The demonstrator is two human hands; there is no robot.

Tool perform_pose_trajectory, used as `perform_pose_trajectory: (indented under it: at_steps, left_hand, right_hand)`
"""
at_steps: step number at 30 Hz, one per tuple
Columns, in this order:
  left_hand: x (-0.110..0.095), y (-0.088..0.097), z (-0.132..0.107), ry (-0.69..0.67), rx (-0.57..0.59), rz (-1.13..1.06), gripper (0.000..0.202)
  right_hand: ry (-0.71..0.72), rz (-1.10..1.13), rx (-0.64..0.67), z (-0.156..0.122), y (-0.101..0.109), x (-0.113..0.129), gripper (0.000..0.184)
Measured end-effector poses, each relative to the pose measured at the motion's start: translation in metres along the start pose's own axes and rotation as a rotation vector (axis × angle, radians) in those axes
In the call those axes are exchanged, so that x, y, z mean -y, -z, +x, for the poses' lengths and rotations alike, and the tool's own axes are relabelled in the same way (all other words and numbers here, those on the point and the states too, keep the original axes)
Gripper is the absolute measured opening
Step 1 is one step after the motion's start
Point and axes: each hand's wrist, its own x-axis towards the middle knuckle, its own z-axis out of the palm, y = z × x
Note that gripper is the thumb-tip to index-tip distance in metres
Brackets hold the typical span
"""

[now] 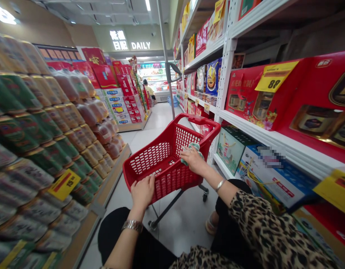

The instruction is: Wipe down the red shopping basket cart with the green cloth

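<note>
A small red shopping cart (161,157) stands in the aisle in front of me, tipped to the left in this view. My left hand (142,191) grips the near rim of its basket, fingers curled over the edge. My right hand (192,160) presses a pale green cloth (192,148) against the basket's right side wall, fingers closed on the cloth. The basket looks empty. I am crouched low, with a wristwatch on my left wrist and a bracelet on my right.
Stacked drink bottles (43,123) fill the left shelving. White shelves (273,138) on the right hold red gift boxes and yellow price tags. A grey pole (167,63) stands past the cart. A person (148,89) stands far down the aisle.
</note>
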Motion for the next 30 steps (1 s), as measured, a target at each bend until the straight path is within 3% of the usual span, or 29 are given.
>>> perform_pose_trajectory:
  at_steps: [5,8,11,14,18,25,28,30]
  left_hand:
    - [-0.037,-0.011,-0.025,-0.050,0.012,-0.120,0.050]
    - [-0.046,-0.016,-0.035,-0.152,0.004,-0.274,0.055]
    - [-0.037,-0.011,-0.030,-0.202,-0.020,-0.317,0.054]
    - [-0.014,-0.001,-0.013,-0.139,-0.078,-0.195,0.050]
    - [0.007,0.004,0.003,-0.110,0.027,-0.042,0.045]
    - [0.010,-0.013,-0.007,-0.344,0.061,0.224,0.050]
    - [0.007,-0.024,-0.013,-0.442,0.020,0.238,0.049]
    - [-0.001,-0.029,-0.019,-0.437,0.022,0.207,0.045]
  right_hand:
    - [0.018,0.058,-0.022,-0.014,-0.022,0.019,0.058]
    - [0.026,0.091,-0.021,-0.025,-0.028,0.020,0.058]
    - [0.008,0.129,-0.031,-0.035,-0.029,0.012,0.059]
    - [0.000,0.171,-0.055,-0.040,-0.030,-0.001,0.061]
    - [-0.039,0.185,-0.104,-0.037,-0.034,-0.010,0.061]
    - [-0.111,0.176,-0.028,-0.020,-0.017,-0.013,0.053]
    - [-0.157,0.147,0.001,-0.017,-0.008,-0.018,0.049]
    - [-0.183,0.142,0.004,-0.020,-0.006,-0.020,0.049]
